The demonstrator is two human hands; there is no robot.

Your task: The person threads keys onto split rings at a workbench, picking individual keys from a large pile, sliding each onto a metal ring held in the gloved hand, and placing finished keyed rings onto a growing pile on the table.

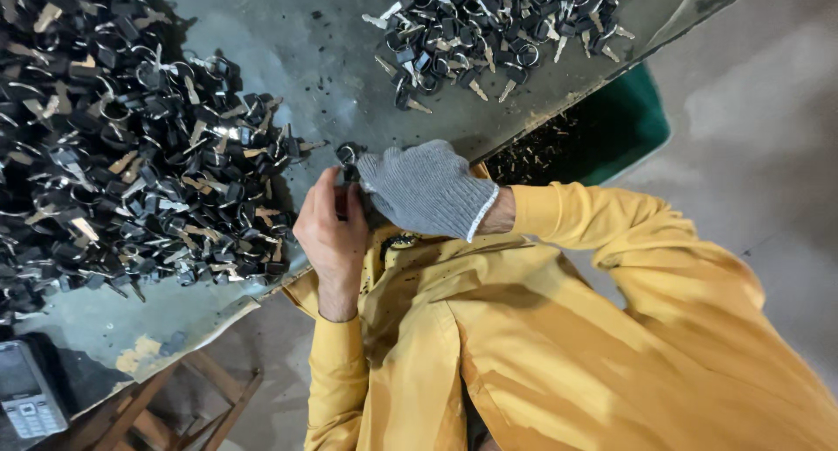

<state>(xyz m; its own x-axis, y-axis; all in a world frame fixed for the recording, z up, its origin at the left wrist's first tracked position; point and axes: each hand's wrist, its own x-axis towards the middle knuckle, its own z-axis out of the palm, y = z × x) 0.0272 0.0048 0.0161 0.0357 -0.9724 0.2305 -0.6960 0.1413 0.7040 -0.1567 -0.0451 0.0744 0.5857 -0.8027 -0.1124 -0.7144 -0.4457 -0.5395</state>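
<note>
My left hand is bare and my right hand wears a grey knit glove. Both meet at the near edge of a grey metal table. Their fingertips pinch a small black-headed key with a metal ring. A big heap of black-headed keys and rings lies just left of my left hand. A smaller heap of the same keys sits at the far right of the table. My yellow sleeves and shirt fill the lower right.
A grey keypad phone lies on the table's lower left corner. Right of the table stands a green bin holding small metal scraps. A wooden stool frame is below the table edge, on a concrete floor.
</note>
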